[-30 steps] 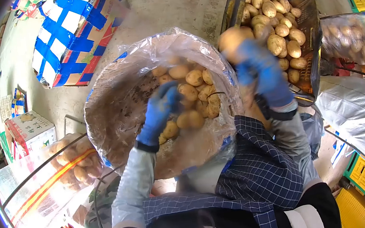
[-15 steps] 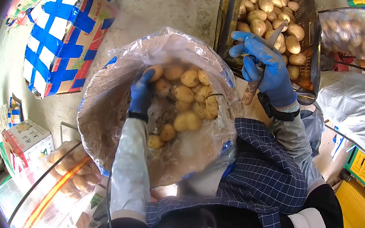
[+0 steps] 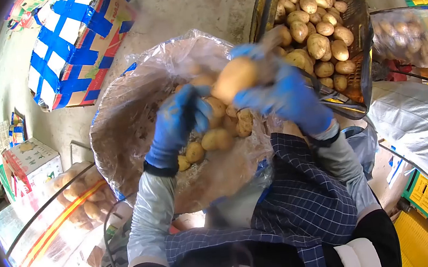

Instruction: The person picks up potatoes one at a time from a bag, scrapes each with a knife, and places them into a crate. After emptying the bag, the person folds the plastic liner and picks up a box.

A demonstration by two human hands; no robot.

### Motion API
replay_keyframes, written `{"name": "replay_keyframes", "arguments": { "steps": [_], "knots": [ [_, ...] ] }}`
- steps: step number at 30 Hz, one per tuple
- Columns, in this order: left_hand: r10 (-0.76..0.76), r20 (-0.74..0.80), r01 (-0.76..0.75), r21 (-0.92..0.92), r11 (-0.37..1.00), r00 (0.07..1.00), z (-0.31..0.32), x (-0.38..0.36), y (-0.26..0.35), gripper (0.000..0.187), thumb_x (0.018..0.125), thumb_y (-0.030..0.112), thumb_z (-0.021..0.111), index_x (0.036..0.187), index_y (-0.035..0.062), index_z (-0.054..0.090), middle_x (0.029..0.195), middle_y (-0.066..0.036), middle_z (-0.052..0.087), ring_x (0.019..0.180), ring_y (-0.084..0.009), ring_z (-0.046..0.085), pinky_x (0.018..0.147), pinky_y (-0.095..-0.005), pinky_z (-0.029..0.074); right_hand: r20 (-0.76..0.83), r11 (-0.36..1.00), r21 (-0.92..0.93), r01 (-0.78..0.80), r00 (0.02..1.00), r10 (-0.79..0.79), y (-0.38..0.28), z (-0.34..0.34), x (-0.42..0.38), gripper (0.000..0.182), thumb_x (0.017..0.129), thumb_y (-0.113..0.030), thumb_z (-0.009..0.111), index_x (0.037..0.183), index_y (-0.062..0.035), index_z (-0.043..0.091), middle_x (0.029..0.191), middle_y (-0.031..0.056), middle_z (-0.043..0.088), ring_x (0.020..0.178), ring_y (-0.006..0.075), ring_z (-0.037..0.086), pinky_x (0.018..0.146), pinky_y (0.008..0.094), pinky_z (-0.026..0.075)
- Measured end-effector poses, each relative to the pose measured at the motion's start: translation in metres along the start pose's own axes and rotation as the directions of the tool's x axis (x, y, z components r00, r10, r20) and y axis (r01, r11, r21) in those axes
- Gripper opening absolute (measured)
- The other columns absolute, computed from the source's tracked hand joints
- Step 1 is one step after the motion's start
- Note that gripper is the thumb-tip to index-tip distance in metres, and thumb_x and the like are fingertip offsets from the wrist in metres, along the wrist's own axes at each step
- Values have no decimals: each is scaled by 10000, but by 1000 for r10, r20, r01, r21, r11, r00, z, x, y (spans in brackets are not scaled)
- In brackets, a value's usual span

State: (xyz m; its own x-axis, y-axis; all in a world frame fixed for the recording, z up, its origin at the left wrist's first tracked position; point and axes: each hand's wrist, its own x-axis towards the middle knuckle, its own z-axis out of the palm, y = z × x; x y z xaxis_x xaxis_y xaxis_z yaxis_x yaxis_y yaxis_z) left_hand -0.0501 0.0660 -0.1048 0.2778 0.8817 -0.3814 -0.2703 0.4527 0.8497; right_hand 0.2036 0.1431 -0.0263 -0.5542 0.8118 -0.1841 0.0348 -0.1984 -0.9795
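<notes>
**Potato (image 3: 238, 80) up over the plastic-lined tub (image 3: 124, 131)!**

I'm watching the right hand (image 3: 288, 95) grasp it, all blur; the left hand (image 3: 174, 126) curls nearby, its hold I can't tell. More potatoes (image 3: 216, 139) lie inside; nearby, a crate (image 3: 362, 70) holds others.

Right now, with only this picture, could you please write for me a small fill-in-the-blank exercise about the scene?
The left hand and right hand wear ____ gloves.
The large blurred potato is closer to the ____ hand.
The round container is lined with transparent ____.
At the picture's upper right, the crate holds many ____.

Missing words: blue; right; plastic; potatoes.
</notes>
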Motion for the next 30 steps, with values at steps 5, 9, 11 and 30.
{"name": "replay_keyframes", "arguments": {
  "steps": [5, 9, 11, 30],
  "knots": [
    [146, -617, 250, 509, 824, 773, -108, 46, -103, 428, 899, 280, 705, 1237, 22, 649, 1024, -140, 725, 891, -209, 688, 815, -342, 552, -576, 911, 403, 90, 798, 176, 13, -82, 3, 426, 1003, -399, 569, 1244, -48, 578, 1071, 128, 705, 555, 88, 491, 541, 246, 447],
    [106, -520, 309, 647, 697, 848, -91, 68, -120, 513, 847, 309, 765, 1252, 20, 642, 1085, -160, 720, 988, -230, 679, 873, -355, 536, -508, 924, 369, 96, 854, 114, 32, -94, -10, 389, 1001, -257, 537, 1314, -28, 560, 1130, 133, 682, 584, 71, 466, 572, 231, 441],
    [29, -528, 346, 597, 724, 849, -96, 81, -129, 537, 829, 300, 787, 1259, 18, 629, 1098, -157, 714, 1003, -235, 675, 882, -361, 532, -410, 974, 224, 36, 910, 61, 30, -78, -9, 421, 983, -101, 501, 1393, -10, 520, 1157, 115, 664, 653, 28, 473, 605, 196, 430],
    [204, 2, -199, 221, 955, 979, 26, -29, 2, 615, 1029, 477, 474, 1400, -14, 451, 1108, -173, 664, 731, -209, 673, 571, -252, 542, 118, 854, -447, 265, 964, -237, -1, 35, -2, 589, 847, -199, 768, 1379, -67, 551, 1156, 182, 679, 1115, 254, 667, 944, 336, 523]
  ]
}}
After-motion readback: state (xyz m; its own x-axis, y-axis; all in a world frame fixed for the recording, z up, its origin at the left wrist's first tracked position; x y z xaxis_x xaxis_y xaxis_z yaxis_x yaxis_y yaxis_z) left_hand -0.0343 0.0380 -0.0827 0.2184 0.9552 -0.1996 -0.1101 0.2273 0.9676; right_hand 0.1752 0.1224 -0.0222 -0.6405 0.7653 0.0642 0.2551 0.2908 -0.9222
